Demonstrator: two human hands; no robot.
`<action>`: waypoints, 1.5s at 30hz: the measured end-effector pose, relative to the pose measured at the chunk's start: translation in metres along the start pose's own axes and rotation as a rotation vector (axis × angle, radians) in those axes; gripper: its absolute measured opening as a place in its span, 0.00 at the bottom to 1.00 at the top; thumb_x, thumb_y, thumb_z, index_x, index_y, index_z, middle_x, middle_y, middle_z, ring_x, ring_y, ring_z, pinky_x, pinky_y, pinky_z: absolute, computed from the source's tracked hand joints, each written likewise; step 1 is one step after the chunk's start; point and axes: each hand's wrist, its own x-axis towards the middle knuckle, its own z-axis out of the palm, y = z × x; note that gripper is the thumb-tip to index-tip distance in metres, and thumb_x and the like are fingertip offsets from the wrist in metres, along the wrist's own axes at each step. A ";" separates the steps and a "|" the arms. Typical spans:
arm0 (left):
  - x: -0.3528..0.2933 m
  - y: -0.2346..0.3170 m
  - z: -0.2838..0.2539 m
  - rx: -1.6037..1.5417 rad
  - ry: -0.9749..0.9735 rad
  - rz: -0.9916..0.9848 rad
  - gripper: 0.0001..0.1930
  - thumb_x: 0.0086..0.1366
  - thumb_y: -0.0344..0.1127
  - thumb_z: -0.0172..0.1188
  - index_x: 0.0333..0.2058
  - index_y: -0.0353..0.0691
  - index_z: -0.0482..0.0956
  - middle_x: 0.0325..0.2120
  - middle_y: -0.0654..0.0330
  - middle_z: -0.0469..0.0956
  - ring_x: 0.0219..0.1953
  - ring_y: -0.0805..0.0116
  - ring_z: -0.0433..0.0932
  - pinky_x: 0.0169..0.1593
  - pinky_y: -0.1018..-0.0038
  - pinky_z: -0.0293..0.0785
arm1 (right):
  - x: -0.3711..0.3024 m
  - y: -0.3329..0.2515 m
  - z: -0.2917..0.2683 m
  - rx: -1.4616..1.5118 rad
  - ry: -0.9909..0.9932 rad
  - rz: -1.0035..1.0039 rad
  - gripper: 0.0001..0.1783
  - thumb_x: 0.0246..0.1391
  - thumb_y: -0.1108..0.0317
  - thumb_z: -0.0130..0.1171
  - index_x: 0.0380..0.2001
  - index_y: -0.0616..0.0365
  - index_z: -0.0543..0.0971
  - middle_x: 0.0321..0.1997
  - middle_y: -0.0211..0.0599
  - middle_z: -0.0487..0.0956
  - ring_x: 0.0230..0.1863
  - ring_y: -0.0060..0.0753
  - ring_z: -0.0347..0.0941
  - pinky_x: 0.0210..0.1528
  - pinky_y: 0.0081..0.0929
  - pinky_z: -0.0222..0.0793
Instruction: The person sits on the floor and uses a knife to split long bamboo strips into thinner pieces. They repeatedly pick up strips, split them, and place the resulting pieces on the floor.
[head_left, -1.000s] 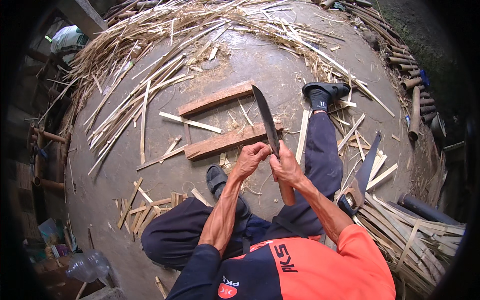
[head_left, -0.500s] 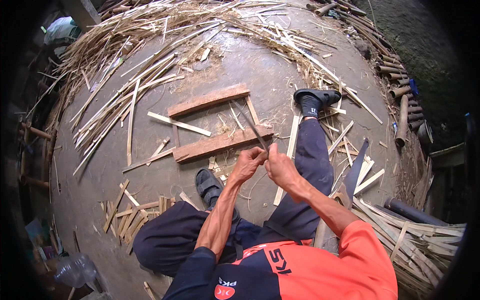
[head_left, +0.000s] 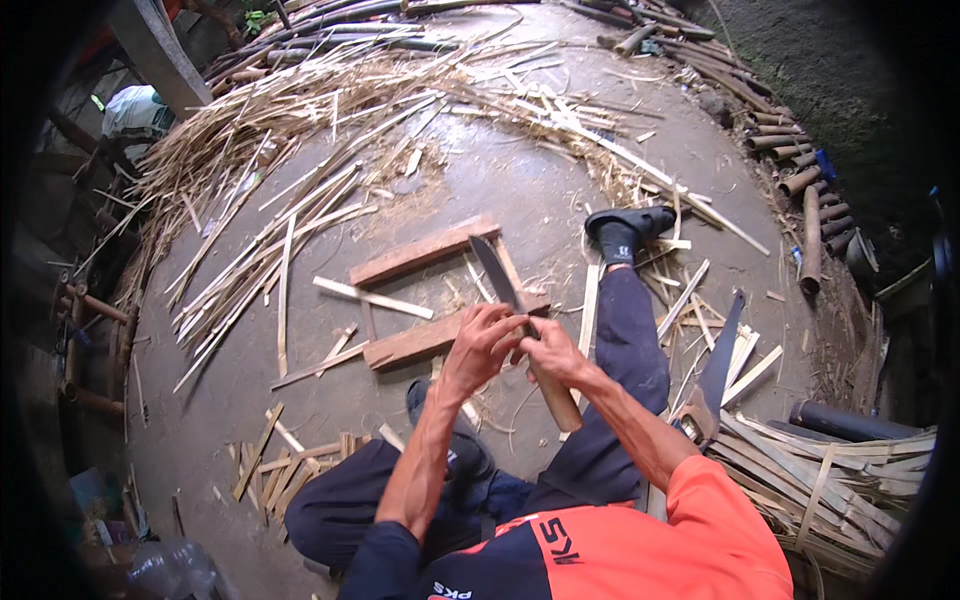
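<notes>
My right hand (head_left: 553, 352) is closed round a large knife (head_left: 497, 272) near where the blade meets its pale wooden handle (head_left: 556, 398). The dark, broad blade points away and to the left, and the handle slants back toward my right thigh. Beside the blade's base is my left hand (head_left: 482, 350), its fingers curled in close to my right fingers. What those left fingertips pinch, if anything, is too small to make out. Beyond the hands, a reddish wooden frame (head_left: 410, 255) of two thick beams joined by thin slats lies on the floor, partly behind the blade.
A saw (head_left: 722, 350) leans beside my right leg, next to a bundle of split bamboo strips (head_left: 800, 480). Short slats (head_left: 275, 470) lie by my left knee. Long strips and shavings (head_left: 330, 110) heap across the far floor. Bamboo poles (head_left: 800, 180) line the right side.
The knife has turned so that its broad blade face shows, and its handle has come into sight below my right hand. My left fingers have opened somewhat. The view has shifted slightly.
</notes>
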 end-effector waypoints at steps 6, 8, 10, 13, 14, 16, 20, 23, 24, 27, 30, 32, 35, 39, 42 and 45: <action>0.031 -0.013 -0.034 -0.051 -0.390 0.078 0.10 0.46 0.31 0.63 0.30 0.39 0.76 0.33 0.58 0.73 0.38 0.61 0.69 0.44 0.70 0.65 | 0.012 0.008 0.009 0.236 -0.025 -0.119 0.09 0.48 0.76 0.45 0.33 0.67 0.72 0.23 0.38 0.75 0.21 0.24 0.72 0.15 0.18 0.68; 0.044 -0.014 -0.042 -0.038 -0.510 0.094 0.08 0.47 0.31 0.63 0.28 0.39 0.76 0.33 0.60 0.73 0.39 0.62 0.69 0.43 0.71 0.65 | 0.015 0.009 0.013 0.266 -0.014 -0.136 0.09 0.48 0.76 0.45 0.32 0.68 0.72 0.23 0.38 0.75 0.20 0.24 0.72 0.15 0.18 0.68; 0.050 -0.017 -0.046 -0.056 -0.571 0.135 0.07 0.48 0.32 0.62 0.27 0.39 0.75 0.32 0.61 0.74 0.40 0.64 0.69 0.43 0.72 0.64 | 0.017 0.010 0.013 0.367 0.005 -0.094 0.08 0.48 0.76 0.46 0.31 0.68 0.72 0.22 0.39 0.74 0.18 0.24 0.71 0.15 0.18 0.67; 0.041 -0.022 -0.047 -0.087 -0.632 -0.044 0.07 0.49 0.31 0.61 0.28 0.40 0.74 0.30 0.62 0.74 0.37 0.65 0.71 0.41 0.71 0.65 | 0.022 0.017 0.015 0.488 0.014 -0.078 0.07 0.48 0.76 0.46 0.30 0.67 0.72 0.22 0.39 0.74 0.17 0.24 0.70 0.14 0.18 0.66; 0.046 -0.018 -0.051 -0.256 -0.676 -0.253 0.06 0.50 0.31 0.61 0.28 0.40 0.74 0.28 0.62 0.75 0.34 0.66 0.74 0.39 0.70 0.67 | 0.023 0.016 0.013 0.504 0.008 -0.048 0.07 0.48 0.76 0.46 0.30 0.67 0.72 0.22 0.40 0.75 0.16 0.24 0.69 0.14 0.18 0.66; 0.029 -0.026 -0.048 -0.302 -0.569 -0.286 0.06 0.51 0.31 0.61 0.28 0.40 0.74 0.26 0.61 0.76 0.32 0.66 0.75 0.38 0.71 0.68 | 0.024 0.021 0.013 0.568 -0.002 0.035 0.07 0.48 0.77 0.45 0.31 0.68 0.70 0.22 0.42 0.75 0.15 0.25 0.69 0.14 0.18 0.66; 0.014 -0.031 -0.059 -0.423 -0.502 -0.358 0.06 0.52 0.31 0.62 0.27 0.38 0.74 0.27 0.61 0.77 0.32 0.72 0.75 0.38 0.75 0.70 | 0.038 0.054 -0.002 0.902 0.180 0.205 0.06 0.50 0.76 0.44 0.32 0.68 0.68 0.22 0.41 0.73 0.15 0.27 0.68 0.14 0.18 0.66; 0.006 -0.032 -0.046 -0.630 -0.440 -0.666 0.07 0.57 0.33 0.59 0.29 0.36 0.74 0.25 0.65 0.76 0.32 0.77 0.73 0.38 0.78 0.69 | 0.049 0.072 0.001 1.003 0.097 0.202 0.06 0.51 0.75 0.45 0.31 0.68 0.67 0.22 0.41 0.72 0.15 0.27 0.67 0.15 0.18 0.66; -0.006 -0.039 -0.031 -0.636 -0.366 -0.685 0.07 0.59 0.34 0.56 0.28 0.36 0.73 0.24 0.66 0.75 0.30 0.78 0.72 0.37 0.79 0.69 | 0.052 0.067 0.008 0.992 0.115 0.223 0.06 0.51 0.74 0.45 0.31 0.68 0.66 0.22 0.41 0.72 0.15 0.27 0.67 0.15 0.18 0.65; 0.000 -0.031 -0.019 -0.712 -0.318 -0.675 0.10 0.63 0.36 0.51 0.27 0.36 0.72 0.22 0.67 0.72 0.26 0.79 0.68 0.33 0.81 0.66 | 0.054 0.077 0.000 1.112 0.142 0.295 0.07 0.50 0.74 0.46 0.31 0.69 0.65 0.22 0.41 0.71 0.15 0.26 0.66 0.15 0.18 0.65; -0.004 -0.034 -0.022 -0.751 -0.340 -0.694 0.11 0.63 0.37 0.50 0.25 0.36 0.71 0.21 0.67 0.71 0.24 0.81 0.67 0.31 0.82 0.64 | 0.056 0.104 0.001 1.226 0.103 0.365 0.09 0.48 0.74 0.47 0.32 0.69 0.64 0.23 0.41 0.69 0.16 0.24 0.64 0.16 0.17 0.66; -0.005 -0.031 -0.038 -0.721 -0.355 -0.698 0.12 0.64 0.38 0.49 0.25 0.37 0.71 0.20 0.66 0.71 0.24 0.80 0.67 0.29 0.82 0.63 | 0.052 0.121 0.001 1.240 0.117 0.435 0.09 0.48 0.75 0.47 0.32 0.69 0.64 0.23 0.41 0.70 0.17 0.24 0.64 0.17 0.17 0.66; -0.021 -0.042 -0.060 -0.828 -0.248 -0.753 0.13 0.64 0.39 0.49 0.25 0.37 0.71 0.20 0.64 0.71 0.23 0.79 0.67 0.29 0.81 0.63 | 0.051 0.142 0.006 1.198 0.118 0.382 0.09 0.47 0.76 0.47 0.33 0.70 0.64 0.24 0.42 0.70 0.17 0.25 0.65 0.17 0.18 0.66; -0.052 -0.053 -0.083 -0.891 -0.094 -0.785 0.13 0.64 0.38 0.51 0.25 0.35 0.72 0.21 0.63 0.72 0.24 0.77 0.68 0.31 0.80 0.65 | 0.044 0.156 0.009 1.068 0.123 0.329 0.09 0.47 0.77 0.47 0.33 0.70 0.65 0.25 0.42 0.71 0.19 0.25 0.67 0.17 0.19 0.67; -0.065 -0.058 -0.093 -0.971 -0.013 -0.763 0.15 0.63 0.42 0.51 0.25 0.36 0.72 0.21 0.63 0.71 0.24 0.76 0.68 0.31 0.80 0.65 | 0.036 0.157 0.012 1.055 0.181 0.303 0.08 0.48 0.77 0.46 0.33 0.69 0.65 0.25 0.43 0.71 0.19 0.24 0.67 0.16 0.19 0.67; -0.051 -0.045 -0.085 -0.872 0.003 -0.773 0.15 0.62 0.43 0.52 0.25 0.37 0.71 0.20 0.64 0.71 0.23 0.78 0.66 0.30 0.81 0.64 | 0.036 0.134 0.014 0.885 0.159 0.154 0.09 0.54 0.71 0.44 0.35 0.68 0.64 0.26 0.42 0.72 0.17 0.24 0.69 0.14 0.18 0.67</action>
